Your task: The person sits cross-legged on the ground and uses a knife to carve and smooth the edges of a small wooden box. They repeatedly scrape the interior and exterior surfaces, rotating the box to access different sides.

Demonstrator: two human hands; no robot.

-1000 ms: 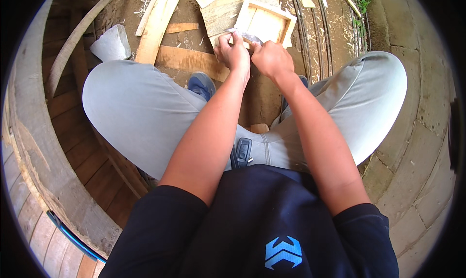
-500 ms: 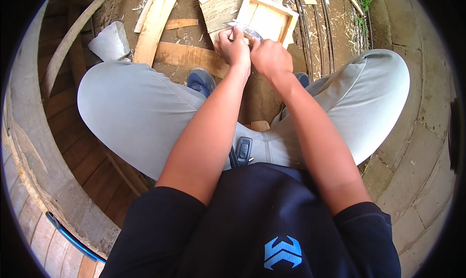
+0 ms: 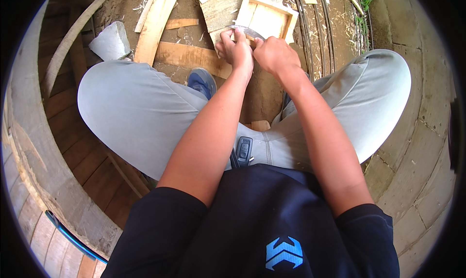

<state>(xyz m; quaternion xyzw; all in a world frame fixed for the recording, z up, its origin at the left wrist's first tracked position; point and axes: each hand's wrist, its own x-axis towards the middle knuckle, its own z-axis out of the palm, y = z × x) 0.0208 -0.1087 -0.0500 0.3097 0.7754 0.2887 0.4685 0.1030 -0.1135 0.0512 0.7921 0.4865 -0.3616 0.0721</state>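
Note:
A curved steel blade, like a sickle's point(image 3: 253, 33), arches across the gap between my two hands. My right hand point(image 3: 277, 57) is closed in a fist at its right end; the handle is hidden inside the grip. My left hand point(image 3: 236, 51) is closed too, with its fingertips up against the blade's left part. A small strip of wood shows under the blade between the hands, and the left fingers seem wrapped round it, though most of it is hidden. Just beyond the blade lies a shallow wooden frame box point(image 3: 267, 17) with a pale bottom, resting on a flat board point(image 3: 216, 13).
Planks point(image 3: 154, 28) and wood shavings lie on the dirt ground. A grey stone block point(image 3: 110, 41) stands left, near my knee. Thin dark rods point(image 3: 318, 30) run along the right. A curved wooden beam point(image 3: 73, 42) rises at far left. A black key fob point(image 3: 244, 146) hangs at my waist.
My right hand has shifted slightly right and toward me, taking the curved blade along. The left hand has moved a little to the right. The wooden box has stayed put.

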